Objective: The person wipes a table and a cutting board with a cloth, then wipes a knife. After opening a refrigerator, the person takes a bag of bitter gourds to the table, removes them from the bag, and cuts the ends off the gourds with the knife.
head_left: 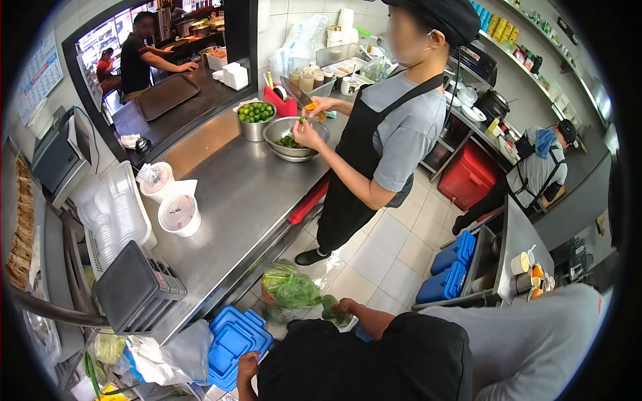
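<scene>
My left hand (247,366) is low in the view, its fingers curled at the edge of a blue plastic lid (231,337). To its right, my right hand (346,306) reaches down from a black sleeve and closes on a dark green bunch of vegetables (330,309). Just beyond that bunch, a clear plastic bag of leafy greens (291,284) rests near the floor, beside the counter. Part of what my right hand holds is hidden behind the fingers and my body.
A co-worker (394,127) cuts limes over a metal bowl (297,137) at the steel counter (234,190). A pot of limes (256,120) and white tubs (179,214) stand on it. Blue containers (445,284) are at right. A grey-shirted person (521,341) is close on my right.
</scene>
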`<act>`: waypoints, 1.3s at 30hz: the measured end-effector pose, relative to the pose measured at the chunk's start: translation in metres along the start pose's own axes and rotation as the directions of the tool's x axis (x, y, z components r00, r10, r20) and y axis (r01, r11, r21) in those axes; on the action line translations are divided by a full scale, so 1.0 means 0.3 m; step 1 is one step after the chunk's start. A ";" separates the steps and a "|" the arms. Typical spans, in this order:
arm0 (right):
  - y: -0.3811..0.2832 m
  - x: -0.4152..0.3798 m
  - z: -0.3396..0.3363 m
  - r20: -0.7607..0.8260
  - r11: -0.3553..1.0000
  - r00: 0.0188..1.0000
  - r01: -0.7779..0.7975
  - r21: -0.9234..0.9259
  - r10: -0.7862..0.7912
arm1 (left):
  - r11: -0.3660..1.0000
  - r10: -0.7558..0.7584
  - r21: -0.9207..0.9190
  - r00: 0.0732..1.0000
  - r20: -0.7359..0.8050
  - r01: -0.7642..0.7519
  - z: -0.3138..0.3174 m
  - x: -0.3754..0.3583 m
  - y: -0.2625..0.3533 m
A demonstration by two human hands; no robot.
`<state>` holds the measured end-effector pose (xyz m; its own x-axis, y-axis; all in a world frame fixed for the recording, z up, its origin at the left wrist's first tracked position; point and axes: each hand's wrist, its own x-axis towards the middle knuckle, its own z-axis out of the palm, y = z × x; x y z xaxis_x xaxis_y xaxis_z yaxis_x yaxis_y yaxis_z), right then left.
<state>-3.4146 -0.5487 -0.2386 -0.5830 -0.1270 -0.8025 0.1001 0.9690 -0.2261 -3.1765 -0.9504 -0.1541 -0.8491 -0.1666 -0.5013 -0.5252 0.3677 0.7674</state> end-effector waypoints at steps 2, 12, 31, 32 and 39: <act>-0.033 -0.039 -0.033 0.000 0.999 1.000 -0.014 -0.032 0.014 | 0.996 0.084 0.016 0.996 0.031 -0.084 -0.012 0.023 -0.026; -0.045 0.087 -0.077 0.200 0.906 0.961 0.250 -0.341 -0.190 | 0.987 -0.141 -0.080 0.990 0.002 0.140 -0.022 0.008 0.249; -0.671 -0.276 -0.448 0.322 0.757 0.705 0.651 0.059 -0.632 | 0.945 -0.281 -0.211 0.949 -0.142 0.248 0.298 -0.048 0.224; -0.677 -0.211 -0.427 0.313 0.698 0.649 0.713 0.066 -0.693 | 0.891 -0.351 -0.337 0.932 -0.090 0.303 0.290 -0.081 0.285; -1.016 -0.719 -0.457 0.492 0.472 0.299 0.838 0.275 -0.818 | 0.347 -0.409 -0.929 0.912 -0.029 0.126 0.372 -0.214 0.406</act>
<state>-3.4300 -0.7877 0.0792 0.1408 -0.9346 -0.3266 -0.2193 0.2923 -0.9308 -3.1798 -0.7928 -0.0731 -0.5616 -0.3291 -0.7591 -0.3417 -0.7433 0.5751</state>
